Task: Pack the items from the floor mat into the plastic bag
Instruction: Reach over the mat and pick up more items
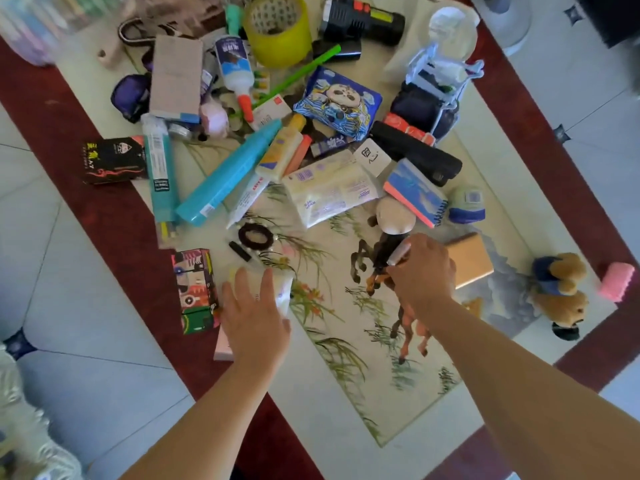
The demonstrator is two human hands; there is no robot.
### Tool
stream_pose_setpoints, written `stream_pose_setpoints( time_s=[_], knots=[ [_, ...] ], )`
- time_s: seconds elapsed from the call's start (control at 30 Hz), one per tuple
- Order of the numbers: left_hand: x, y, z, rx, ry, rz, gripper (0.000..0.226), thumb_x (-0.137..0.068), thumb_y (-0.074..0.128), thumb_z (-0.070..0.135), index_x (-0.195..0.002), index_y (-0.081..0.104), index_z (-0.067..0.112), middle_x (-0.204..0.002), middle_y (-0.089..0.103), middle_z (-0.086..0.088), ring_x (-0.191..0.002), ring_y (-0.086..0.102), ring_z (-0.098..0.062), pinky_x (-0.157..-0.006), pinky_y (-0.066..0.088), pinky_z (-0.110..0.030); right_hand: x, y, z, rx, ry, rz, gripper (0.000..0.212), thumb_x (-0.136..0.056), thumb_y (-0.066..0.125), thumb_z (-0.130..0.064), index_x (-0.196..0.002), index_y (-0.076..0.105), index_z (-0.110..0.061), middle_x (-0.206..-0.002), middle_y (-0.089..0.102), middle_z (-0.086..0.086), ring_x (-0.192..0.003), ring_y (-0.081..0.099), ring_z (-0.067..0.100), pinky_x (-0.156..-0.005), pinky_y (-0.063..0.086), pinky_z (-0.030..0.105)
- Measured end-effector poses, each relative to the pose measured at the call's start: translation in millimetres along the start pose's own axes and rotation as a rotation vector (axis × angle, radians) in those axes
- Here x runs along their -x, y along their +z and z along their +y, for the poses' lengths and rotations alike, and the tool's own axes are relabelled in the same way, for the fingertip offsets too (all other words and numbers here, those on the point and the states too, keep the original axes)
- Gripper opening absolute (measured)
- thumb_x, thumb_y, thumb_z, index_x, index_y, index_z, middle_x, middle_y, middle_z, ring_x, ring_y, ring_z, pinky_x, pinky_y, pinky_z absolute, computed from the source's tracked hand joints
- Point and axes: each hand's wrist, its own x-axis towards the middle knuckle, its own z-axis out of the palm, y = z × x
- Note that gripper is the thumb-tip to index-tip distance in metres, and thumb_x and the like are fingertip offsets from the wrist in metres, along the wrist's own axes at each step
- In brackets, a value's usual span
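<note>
The floor mat (346,386), cream with a painted horse and a dark red border, carries a scatter of several items. My left hand (256,306) is spread flat, fingers apart, over a white tube (284,294) near the mat's left edge, without gripping it. My right hand (422,271) is closed around a small white marker-like stick (398,253), just below a round-headed brush (394,216) with a black handle. Crinkled whitish plastic, maybe the plastic bag (24,427), lies at the bottom left on the tiles.
The pile holds a teal tube (228,174), tissue pack (329,192), spiral notebook (415,192), yellow tape roll (278,29), black flashlight (363,19) and panda pouch (339,102). A patterned box (194,289), gold box (469,259) and teddy bear (561,292) lie nearer.
</note>
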Motion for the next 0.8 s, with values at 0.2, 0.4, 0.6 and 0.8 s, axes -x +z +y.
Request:
stream_pose_setpoints(
  time_s=[0.2, 0.4, 0.6, 0.8],
  knots=[
    [-6, 0, -5, 0.035, -0.016, 0.001, 0.079, -0.078, 0.068, 0.030, -0.143, 0.023, 0.033, -0.153, 0.002, -0.013, -0.139, 0.011, -0.040, -0.105, 0.032, -0.051, 1, 5, -2, 0.076, -0.093, 0.029, 0.031, -0.079, 0.062, -0.022, -0.107, 0.050, -0.014, -0.110, 0.056, 0.004, -0.115, 0.046, 0.025, -0.101, 0.033, 0.038],
    [9, -10, 2, 0.116, 0.003, 0.056, 0.066, -0.076, 0.068, 0.018, -0.134, 0.039, 0.027, -0.152, 0.011, -0.013, -0.131, 0.027, -0.036, -0.094, 0.042, -0.047, 47, 2, -4, -0.100, -0.197, -0.003, 0.029, -0.083, 0.060, -0.018, -0.110, 0.050, -0.015, -0.109, 0.056, 0.004, -0.115, 0.047, 0.024, -0.105, 0.031, 0.035],
    [57, -23, 12, 0.173, -0.041, 0.036, 0.070, -0.074, 0.069, 0.025, -0.132, 0.031, 0.032, -0.150, 0.003, -0.007, -0.132, 0.027, -0.031, -0.095, 0.043, -0.042, 117, -5, 6, -0.152, -0.282, -0.083, 0.051, -0.080, 0.069, -0.028, -0.125, 0.047, -0.020, -0.128, 0.053, -0.002, -0.128, 0.041, 0.019, -0.111, 0.026, 0.035],
    [151, -19, 5, 0.255, -0.105, 0.138, 0.067, -0.072, 0.067, 0.026, -0.127, 0.031, 0.036, -0.146, 0.009, -0.004, -0.126, 0.034, -0.030, -0.093, 0.047, -0.044, 197, -17, 35, -0.177, -0.478, -0.086, 0.055, -0.083, 0.065, -0.028, -0.132, 0.041, -0.020, -0.135, 0.045, -0.003, -0.131, 0.034, 0.017, -0.108, 0.029, 0.030]
  ],
)
